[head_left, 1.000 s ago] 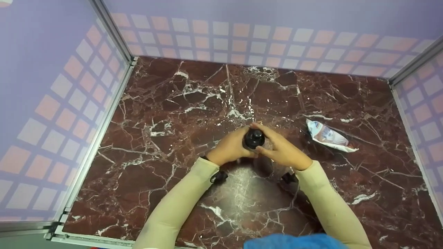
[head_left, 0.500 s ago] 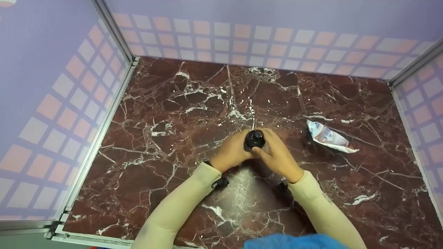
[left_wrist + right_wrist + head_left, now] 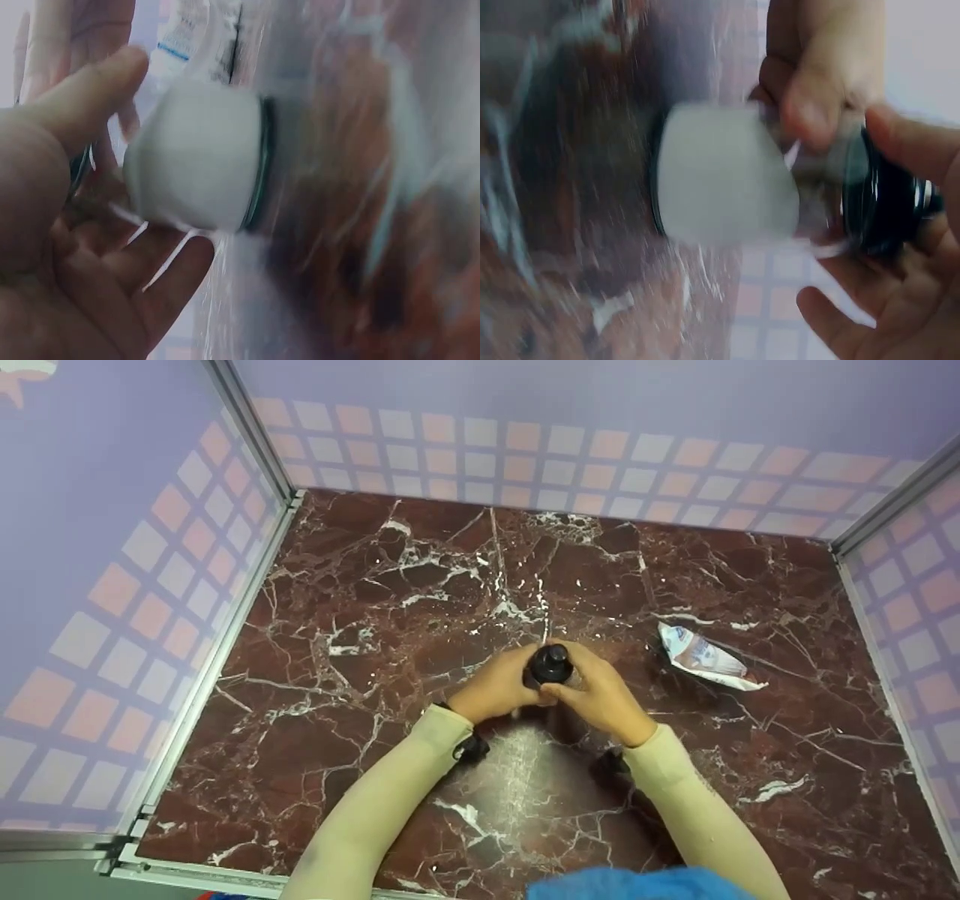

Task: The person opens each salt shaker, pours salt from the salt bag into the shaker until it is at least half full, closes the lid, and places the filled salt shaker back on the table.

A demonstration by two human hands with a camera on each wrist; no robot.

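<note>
A grinder with a black knobbed top (image 3: 553,662), a clear neck and a white-filled body (image 3: 720,176) stands upright on the marble table, in the middle of the head view. My left hand (image 3: 493,688) curls round its upper part from the left. From the right, my right hand (image 3: 602,694) grips the black top, thumb across the near side. In the left wrist view the white body (image 3: 196,157) ends in a dark ring at the table; the left fingers (image 3: 176,281) lie around the neck. The far fingers are partly hidden behind the grinder.
A crumpled white and blue plastic packet (image 3: 709,656) lies to the right of the hands. White specks and streaks mark the dark red marble table (image 3: 420,660). Panels with printed squares (image 3: 480,442) enclose the back and sides.
My right hand has turned about the black top, its wrist and forearm swinging nearer the body and leftward. The left hand stays around the grinder, which has hardly moved. The packet lies still.
</note>
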